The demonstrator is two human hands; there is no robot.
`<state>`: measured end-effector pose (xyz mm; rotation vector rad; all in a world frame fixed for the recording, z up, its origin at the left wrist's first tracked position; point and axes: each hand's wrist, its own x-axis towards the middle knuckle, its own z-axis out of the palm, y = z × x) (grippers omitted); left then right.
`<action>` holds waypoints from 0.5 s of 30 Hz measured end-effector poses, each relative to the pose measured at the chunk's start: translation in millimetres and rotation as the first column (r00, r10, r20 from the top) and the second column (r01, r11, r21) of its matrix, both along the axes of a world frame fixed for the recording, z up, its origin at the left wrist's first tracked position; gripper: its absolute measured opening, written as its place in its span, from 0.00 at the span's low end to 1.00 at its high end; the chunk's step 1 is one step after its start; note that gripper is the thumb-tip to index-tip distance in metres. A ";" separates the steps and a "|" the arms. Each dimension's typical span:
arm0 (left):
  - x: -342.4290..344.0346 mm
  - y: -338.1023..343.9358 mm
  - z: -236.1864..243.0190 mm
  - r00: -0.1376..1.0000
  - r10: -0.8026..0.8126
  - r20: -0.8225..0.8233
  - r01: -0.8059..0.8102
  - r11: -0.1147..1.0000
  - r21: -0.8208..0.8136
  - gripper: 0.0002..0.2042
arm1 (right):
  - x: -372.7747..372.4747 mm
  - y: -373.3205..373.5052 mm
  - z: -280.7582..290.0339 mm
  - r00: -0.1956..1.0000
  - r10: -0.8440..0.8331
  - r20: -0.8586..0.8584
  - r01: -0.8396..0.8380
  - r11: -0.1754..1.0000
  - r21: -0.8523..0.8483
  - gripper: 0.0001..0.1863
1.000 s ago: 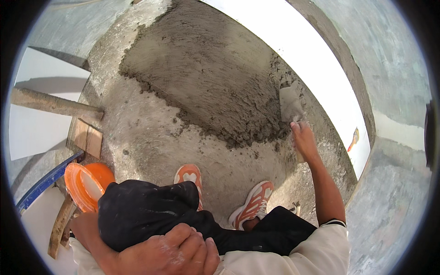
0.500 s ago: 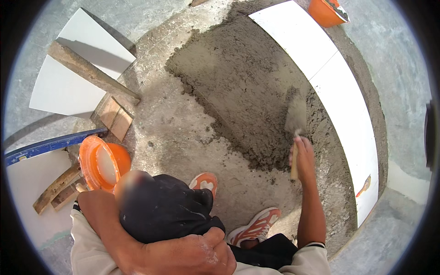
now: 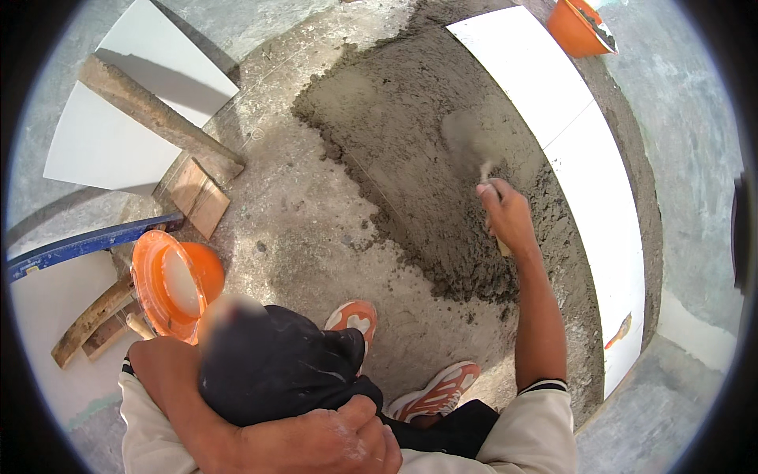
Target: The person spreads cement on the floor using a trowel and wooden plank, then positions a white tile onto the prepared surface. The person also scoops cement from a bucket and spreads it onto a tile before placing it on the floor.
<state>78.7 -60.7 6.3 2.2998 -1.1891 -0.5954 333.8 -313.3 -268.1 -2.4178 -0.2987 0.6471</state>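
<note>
My right hand (image 3: 505,215) is closed around the handle of a grey metal trowel (image 3: 467,148) — its blurred blade lies on the wet grey mortar bed (image 3: 410,134) beside the long white tile (image 3: 584,150). My left hand (image 3: 332,438) grips my dark-trousered knee (image 3: 268,363) — near the orange plastic bucket (image 3: 170,284).

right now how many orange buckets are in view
2: one orange bucket with pale liquid by the person's left knee, beside the blue bar; another at the top, beyond the white tiles. Others may be hidden.
</note>
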 end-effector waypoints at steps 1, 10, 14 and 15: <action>1.1 1.6 -1.3 1.000 0.004 -0.001 -0.004 1.000 -0.004 0.11 | 5.9 -2.5 -1.6 0.997 0.070 0.017 -0.070 0.997 -0.014 0.28; 3.7 10.3 -4.2 0.998 0.029 -0.047 -0.029 1.000 0.001 0.13 | 69.0 -21.1 -5.0 0.931 -0.258 -0.260 0.294 0.949 0.113 0.22; 7.2 16.9 -0.1 1.000 -0.017 -0.025 0.018 0.999 0.045 0.14 | 28.7 -0.5 -12.8 0.829 -0.285 -0.481 0.467 0.826 0.316 0.22; 8.2 16.0 1.4 0.999 -0.026 -0.019 0.027 0.998 0.059 0.14 | 15.3 15.1 -13.5 0.816 -0.268 -0.513 0.480 0.809 0.340 0.22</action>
